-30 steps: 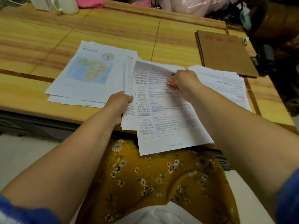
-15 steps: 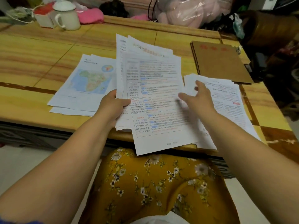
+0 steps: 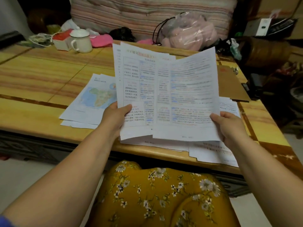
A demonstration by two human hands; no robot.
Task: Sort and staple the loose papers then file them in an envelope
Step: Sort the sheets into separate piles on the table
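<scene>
1. On the left of the wooden table [image 3: 41, 74], a pile of map pages [image 3: 91, 99] lies flat and already set apart. A white mug [image 3: 81, 41] stands far back, well clear of it.
2. The left hand [image 3: 114, 117] grips the lower left edge of a raised sheaf of text sheets [image 3: 136, 89], thumb on the front and fingers hidden behind.
3. The right hand [image 3: 229, 126] pinches the lower right corner of a single sheet [image 3: 188, 99], which is peeled away from the sheaf and tilted towards the right.
4. Under that sheet, at the near right edge, more loose pages [image 3: 216, 154] lie flat. The brown envelope [image 3: 231, 82] lies far right, partly hidden behind the held paper.
5. The step in hand looks like sorting: the sheets are being read and divided by subject. No stapler can be made out.
6. The next move likely calls for laying the single sheet on its matching pile, then squaring each pile's edges before stapling.
</scene>
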